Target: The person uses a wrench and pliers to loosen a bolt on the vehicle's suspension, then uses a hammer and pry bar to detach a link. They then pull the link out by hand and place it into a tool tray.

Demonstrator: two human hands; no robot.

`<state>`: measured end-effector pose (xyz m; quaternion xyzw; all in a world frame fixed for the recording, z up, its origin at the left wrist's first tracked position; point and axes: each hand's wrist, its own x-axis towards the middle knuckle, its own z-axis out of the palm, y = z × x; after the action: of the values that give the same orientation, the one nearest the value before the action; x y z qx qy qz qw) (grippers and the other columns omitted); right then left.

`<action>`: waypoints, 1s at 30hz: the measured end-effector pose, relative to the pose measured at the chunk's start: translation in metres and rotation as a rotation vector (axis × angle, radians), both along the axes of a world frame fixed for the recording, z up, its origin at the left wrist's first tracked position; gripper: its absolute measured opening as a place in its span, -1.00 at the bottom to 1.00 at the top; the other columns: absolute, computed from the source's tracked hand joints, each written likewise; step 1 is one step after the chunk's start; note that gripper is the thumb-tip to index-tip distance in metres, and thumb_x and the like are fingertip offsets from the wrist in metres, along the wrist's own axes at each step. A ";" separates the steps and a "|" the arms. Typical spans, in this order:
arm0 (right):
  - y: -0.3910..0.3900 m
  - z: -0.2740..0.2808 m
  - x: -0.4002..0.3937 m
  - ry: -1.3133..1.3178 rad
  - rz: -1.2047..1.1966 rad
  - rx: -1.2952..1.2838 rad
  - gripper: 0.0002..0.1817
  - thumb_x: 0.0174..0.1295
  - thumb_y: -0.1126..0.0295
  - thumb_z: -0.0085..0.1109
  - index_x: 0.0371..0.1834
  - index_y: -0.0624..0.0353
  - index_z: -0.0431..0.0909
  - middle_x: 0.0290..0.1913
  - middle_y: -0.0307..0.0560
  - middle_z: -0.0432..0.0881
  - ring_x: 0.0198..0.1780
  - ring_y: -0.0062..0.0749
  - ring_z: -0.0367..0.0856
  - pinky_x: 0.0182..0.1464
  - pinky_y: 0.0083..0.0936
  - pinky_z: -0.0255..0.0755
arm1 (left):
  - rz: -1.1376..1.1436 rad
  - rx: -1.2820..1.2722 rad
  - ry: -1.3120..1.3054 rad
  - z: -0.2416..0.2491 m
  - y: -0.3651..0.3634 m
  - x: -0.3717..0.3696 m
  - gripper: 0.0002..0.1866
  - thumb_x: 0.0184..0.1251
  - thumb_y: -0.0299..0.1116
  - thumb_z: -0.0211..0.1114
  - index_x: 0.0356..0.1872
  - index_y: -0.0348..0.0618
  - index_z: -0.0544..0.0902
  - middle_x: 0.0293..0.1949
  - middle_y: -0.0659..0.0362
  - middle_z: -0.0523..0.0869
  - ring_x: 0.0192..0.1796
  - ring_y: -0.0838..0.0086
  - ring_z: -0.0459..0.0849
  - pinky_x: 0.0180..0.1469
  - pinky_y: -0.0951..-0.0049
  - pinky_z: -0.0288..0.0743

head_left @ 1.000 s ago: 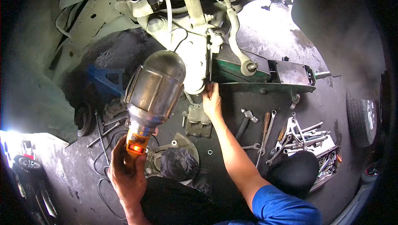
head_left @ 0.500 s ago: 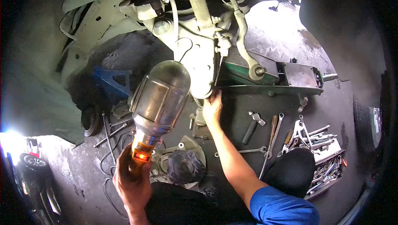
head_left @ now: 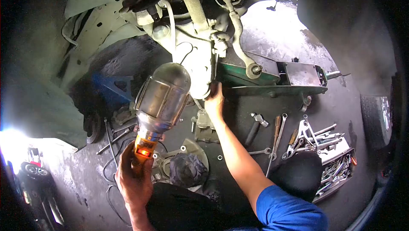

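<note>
My left hand is wrapped round the orange handle of a work lamp, whose metal guard points up toward the suspension. Bright light falls on the pale control arm. At the lower end of that arm is my right hand, its fingers closed against the edge; what they hold, if anything, is hidden. A tie rod hangs to the right of the arm. Below my right hand a brake caliper lies on the floor.
A green floor jack reaches under the car. On the floor are a hammer, wrenches, and a tool tray. A blue stand is at left. A dark cloth lies on a brake part near my knees.
The view has shifted slightly, so the suspension and jack appear a little further left. My right hand has stayed at the control arm's lower end, and the lamp remains in my left hand.
</note>
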<state>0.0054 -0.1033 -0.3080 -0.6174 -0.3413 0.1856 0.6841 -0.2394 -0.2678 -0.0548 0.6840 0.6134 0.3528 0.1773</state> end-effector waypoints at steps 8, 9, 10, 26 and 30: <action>0.019 -0.005 -0.028 0.011 -0.071 0.098 -0.46 0.31 0.44 0.24 0.32 0.26 0.30 0.03 0.29 0.69 0.08 0.11 0.71 0.03 -0.17 0.58 | -0.016 0.045 0.100 0.011 -0.003 0.004 -0.46 0.16 -0.42 0.47 0.21 -0.14 0.57 0.00 -0.04 0.75 0.05 0.12 0.76 0.10 0.21 0.59; 0.015 -0.006 -0.026 -0.052 -0.115 0.016 -0.48 0.31 0.43 0.24 0.30 0.25 0.31 0.04 0.28 0.69 0.09 0.11 0.71 0.03 -0.14 0.58 | -0.025 0.045 0.093 0.012 -0.003 0.005 -0.46 0.17 -0.41 0.47 0.21 -0.14 0.58 0.00 -0.04 0.75 0.05 0.13 0.76 0.10 0.21 0.59; 0.010 -0.006 -0.024 -0.117 -0.159 -0.064 -0.50 0.31 0.43 0.23 0.29 0.24 0.33 0.06 0.26 0.69 0.09 0.11 0.71 0.03 -0.12 0.58 | -0.033 0.045 0.084 0.011 -0.003 0.006 -0.47 0.17 -0.41 0.47 0.21 -0.14 0.58 0.01 -0.03 0.75 0.05 0.14 0.77 0.10 0.21 0.59; -0.126 -0.052 0.061 -0.457 -0.377 -0.645 -0.22 0.27 0.10 0.34 0.49 0.19 0.27 0.29 0.42 0.34 0.32 0.33 0.32 0.36 0.07 0.22 | -0.053 0.017 0.005 0.011 -0.006 0.020 -0.50 0.20 -0.41 0.44 0.20 -0.23 0.58 0.00 -0.06 0.75 0.04 0.14 0.77 0.10 0.24 0.58; -0.044 0.038 0.078 -0.154 -0.082 -0.177 -0.21 0.41 -0.02 0.17 0.56 0.18 0.16 0.43 0.33 0.36 0.34 0.08 0.48 0.37 -0.18 0.35 | -0.079 0.022 0.104 0.014 -0.010 0.019 -0.49 0.19 -0.42 0.44 0.20 -0.22 0.58 0.00 -0.07 0.75 0.04 0.12 0.76 0.11 0.23 0.58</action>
<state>0.0837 -0.1475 -0.2703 -0.7011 -0.3496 0.1389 0.6058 -0.2207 -0.2774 -0.0406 0.7271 0.5903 0.3162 0.1514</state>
